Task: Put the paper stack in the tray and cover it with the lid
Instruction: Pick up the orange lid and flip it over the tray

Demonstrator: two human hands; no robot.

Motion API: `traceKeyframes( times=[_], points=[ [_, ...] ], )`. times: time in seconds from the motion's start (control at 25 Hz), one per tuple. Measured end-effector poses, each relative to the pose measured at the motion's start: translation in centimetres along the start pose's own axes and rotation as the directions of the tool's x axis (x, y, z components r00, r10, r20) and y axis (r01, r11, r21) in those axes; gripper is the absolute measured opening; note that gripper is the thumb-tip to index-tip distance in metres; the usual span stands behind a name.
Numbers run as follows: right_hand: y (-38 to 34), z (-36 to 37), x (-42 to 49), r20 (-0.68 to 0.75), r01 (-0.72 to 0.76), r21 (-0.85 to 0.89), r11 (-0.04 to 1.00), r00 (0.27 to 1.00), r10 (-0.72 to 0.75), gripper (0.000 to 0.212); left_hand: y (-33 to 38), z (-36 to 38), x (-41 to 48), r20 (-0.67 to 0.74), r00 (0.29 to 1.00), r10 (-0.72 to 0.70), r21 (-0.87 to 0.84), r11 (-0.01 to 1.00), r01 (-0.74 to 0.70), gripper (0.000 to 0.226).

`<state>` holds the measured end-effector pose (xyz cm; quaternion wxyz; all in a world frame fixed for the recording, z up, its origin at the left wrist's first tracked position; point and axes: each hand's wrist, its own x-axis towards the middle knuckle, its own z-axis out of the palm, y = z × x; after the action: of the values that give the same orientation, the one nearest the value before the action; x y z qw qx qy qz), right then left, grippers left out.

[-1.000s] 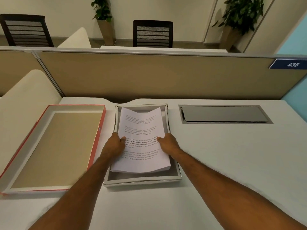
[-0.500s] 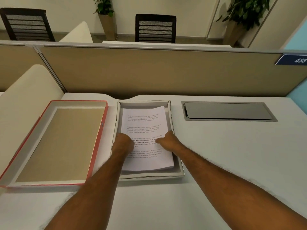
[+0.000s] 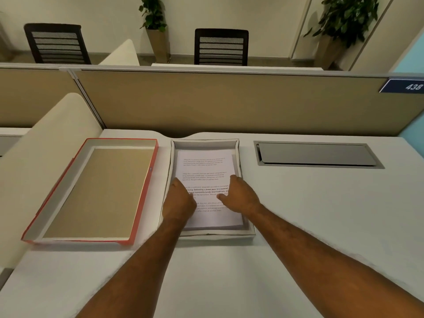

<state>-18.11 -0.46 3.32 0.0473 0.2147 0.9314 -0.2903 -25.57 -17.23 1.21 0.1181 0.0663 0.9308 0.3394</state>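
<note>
My forearms reach in from the bottom edge, cut off above the elbow. My left hand lies on the left part of the paper, knuckles up and fingers curled under, so I cannot tell whether they pinch the sheets or only press on them. My right hand lies on the right part, fingers spread loosely and flat, gripping nothing I can see.

The paper sits flat inside the tray, its edges close to the walls. Both hands hide the middle lines of print, and what shows is too small to read. My left wrist covers part of the tray's left wall.

Left of the tray, just beside it, the lid lies upside down on the desk, red outside, tan inside.

Right of the tray, a grey hatch is set into the desk. Behind runs a tan partition with a blue plate reading 438, cut off at the right edge.
</note>
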Motion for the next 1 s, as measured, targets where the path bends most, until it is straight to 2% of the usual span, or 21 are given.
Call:
traceKeyframes(
  times=[0.12,0.2,0.36,0.52,0.68,0.8,1.0],
  points=[
    [-0.4,0.4,-1.4,-0.034,0.034,-0.099,0.994,0.999,-0.038,0.064,-0.9,-1.0,-1.3,-0.047,0.972,0.231,0.124,0.967,-0.224,0.063],
    [-0.9,1.2,-2.5,-0.032,0.077,-0.091,0.993,0.996,-0.081,0.068,-2.1,-2.1,-1.8,-0.035,0.959,0.280,0.228,0.937,-0.265,0.073],
    [-3.0,3.7,-4.8,-0.026,0.157,-0.074,0.985,0.987,-0.159,0.080,-5.8,-4.7,-2.8,0.000,0.980,0.197,0.415,0.892,-0.180,0.093],
    [-7.0,6.3,-5.8,-0.027,0.229,-0.063,0.971,0.972,-0.231,0.084,-9.8,-8.1,-3.7,-0.086,0.986,0.145,0.451,0.888,-0.092,0.106],
    [-12.4,8.8,-6.2,0.077,0.283,0.024,0.959,0.956,-0.284,0.089,-14.9,-12.3,-4.0,-0.175,0.984,0.025,0.422,0.905,0.052,0.112],
    [-15.6,11.3,-6.7,0.161,0.267,0.119,0.956,0.945,-0.284,0.093,-19.0,-14.7,-4.3,-0.184,0.974,-0.131,0.370,0.909,0.192,0.118],
    [-19.0,14.3,-6.8,0.205,0.078,0.370,0.926,0.965,-0.164,0.088,-23.6,-17.7,-5.4,-0.238,0.912,-0.335,0.115,0.922,0.369,0.135]
  ],
)
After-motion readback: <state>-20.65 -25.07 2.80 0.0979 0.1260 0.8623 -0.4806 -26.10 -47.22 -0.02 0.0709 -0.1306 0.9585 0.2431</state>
